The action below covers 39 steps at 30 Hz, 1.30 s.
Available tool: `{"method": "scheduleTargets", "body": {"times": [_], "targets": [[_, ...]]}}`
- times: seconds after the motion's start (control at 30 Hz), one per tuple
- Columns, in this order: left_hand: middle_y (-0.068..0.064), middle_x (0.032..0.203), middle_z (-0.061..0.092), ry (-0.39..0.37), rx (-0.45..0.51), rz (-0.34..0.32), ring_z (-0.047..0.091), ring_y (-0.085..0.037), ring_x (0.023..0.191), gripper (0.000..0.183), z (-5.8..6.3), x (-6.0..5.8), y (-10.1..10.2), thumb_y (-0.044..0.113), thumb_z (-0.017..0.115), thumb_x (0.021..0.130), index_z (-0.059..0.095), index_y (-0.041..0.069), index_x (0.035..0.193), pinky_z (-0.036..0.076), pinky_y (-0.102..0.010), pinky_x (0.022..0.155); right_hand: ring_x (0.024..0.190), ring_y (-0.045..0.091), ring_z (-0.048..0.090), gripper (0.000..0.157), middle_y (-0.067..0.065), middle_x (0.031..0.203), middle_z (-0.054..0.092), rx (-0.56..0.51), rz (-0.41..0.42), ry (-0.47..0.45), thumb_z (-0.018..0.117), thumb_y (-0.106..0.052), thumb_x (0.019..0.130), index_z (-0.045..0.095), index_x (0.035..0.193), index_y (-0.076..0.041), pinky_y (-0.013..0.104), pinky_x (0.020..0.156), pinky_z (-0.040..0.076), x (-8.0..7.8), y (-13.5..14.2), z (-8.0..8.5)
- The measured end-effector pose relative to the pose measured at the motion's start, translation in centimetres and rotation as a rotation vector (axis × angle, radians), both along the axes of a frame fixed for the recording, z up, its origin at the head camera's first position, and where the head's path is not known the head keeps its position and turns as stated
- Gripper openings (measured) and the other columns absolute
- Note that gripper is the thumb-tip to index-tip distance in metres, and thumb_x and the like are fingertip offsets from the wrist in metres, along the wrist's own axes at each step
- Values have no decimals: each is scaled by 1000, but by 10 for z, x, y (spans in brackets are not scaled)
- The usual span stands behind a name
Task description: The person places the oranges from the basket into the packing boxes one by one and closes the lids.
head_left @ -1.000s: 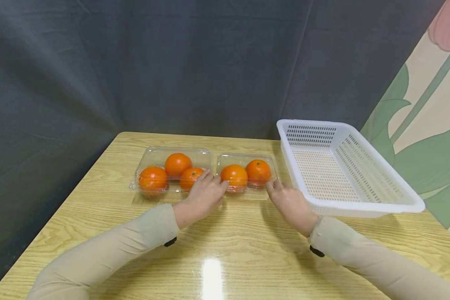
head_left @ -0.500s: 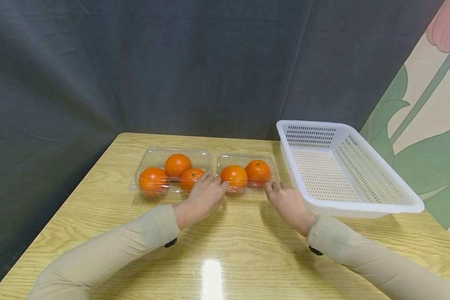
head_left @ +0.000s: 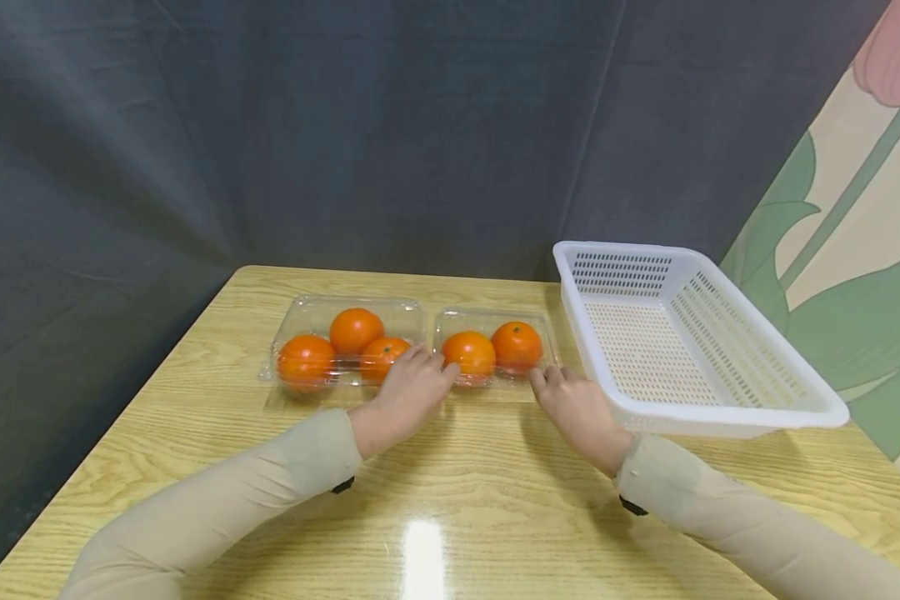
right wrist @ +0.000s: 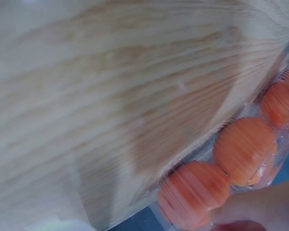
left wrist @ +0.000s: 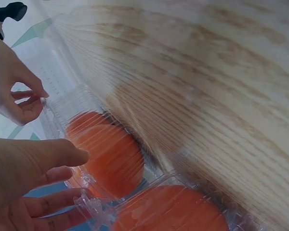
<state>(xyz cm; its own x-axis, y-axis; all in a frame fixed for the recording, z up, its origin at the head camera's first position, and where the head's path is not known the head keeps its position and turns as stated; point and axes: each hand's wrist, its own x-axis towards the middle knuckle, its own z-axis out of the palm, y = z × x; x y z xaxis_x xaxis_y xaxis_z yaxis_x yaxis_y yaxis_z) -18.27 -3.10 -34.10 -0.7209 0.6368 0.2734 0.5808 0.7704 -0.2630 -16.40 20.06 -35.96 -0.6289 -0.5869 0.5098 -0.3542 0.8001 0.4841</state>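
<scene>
Two clear plastic fruit boxes lie side by side in the head view. The left box (head_left: 307, 308) holds several oranges, and the smaller right box (head_left: 551, 340) holds two oranges (head_left: 517, 344). My left hand (head_left: 411, 389) is at the right box's near left corner, overlapping the left box's front. In the left wrist view its thumb (left wrist: 67, 153) and fingers grip the right box's edge. At that box's near right corner, my right hand (head_left: 576, 410) pinches the plastic between thumb and fingertips. The right wrist view shows its thumb (right wrist: 255, 204) beside an orange (right wrist: 195, 192).
A white slotted plastic basket (head_left: 720, 412) stands just right of the right hand. Both boxes are on a wood-grain table (head_left: 480, 500). Behind it hangs a dark curtain (head_left: 390, 142), with a flower-painted wall (head_left: 855, 275) at the right.
</scene>
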Motion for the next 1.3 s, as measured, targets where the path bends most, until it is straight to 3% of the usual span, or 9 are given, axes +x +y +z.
{"method": "scheduleTargets", "body": {"times": [0.23,0.4,0.63,0.73,0.97,1.3], "targets": [[-1,80,67,144,-6,-42,63,-16,71,27,-4,-3,1,-1,73,70,63,14,90,54,-28,77,52,19,52,26,12,70,56,-36,-61,-113,62,17,68,53,86,1,25,39,46,9,-3,6],[0,74,67,254,-2,-76,65,-15,67,23,-8,-8,2,0,73,71,62,15,84,55,-28,74,54,19,51,25,13,77,56,-49,-76,-141,62,16,70,51,87,1,25,36,43,16,-4,7],[4,62,62,446,47,-114,59,-11,54,23,-14,-13,3,-1,72,68,59,18,71,48,-22,58,56,18,54,26,15,90,62,-61,-90,-149,65,15,71,50,88,1,23,34,41,20,-4,8],[4,60,61,457,49,-119,59,-11,53,23,-14,-14,4,0,72,67,59,18,70,46,-21,55,58,19,55,27,15,91,61,-62,-98,-161,64,14,71,50,88,0,24,34,41,20,-4,7],[5,66,65,394,37,-143,60,-10,56,23,-14,-15,4,-1,72,69,61,18,75,48,-21,56,61,20,57,25,15,90,60,-72,-90,-163,64,14,72,50,88,0,24,35,42,21,-3,6],[6,61,62,418,53,-197,54,-8,50,22,-17,-18,4,-3,70,69,60,17,72,39,-17,48,63,21,58,25,18,94,61,-71,-66,-134,63,13,72,50,90,1,25,36,44,21,-1,2]]}}
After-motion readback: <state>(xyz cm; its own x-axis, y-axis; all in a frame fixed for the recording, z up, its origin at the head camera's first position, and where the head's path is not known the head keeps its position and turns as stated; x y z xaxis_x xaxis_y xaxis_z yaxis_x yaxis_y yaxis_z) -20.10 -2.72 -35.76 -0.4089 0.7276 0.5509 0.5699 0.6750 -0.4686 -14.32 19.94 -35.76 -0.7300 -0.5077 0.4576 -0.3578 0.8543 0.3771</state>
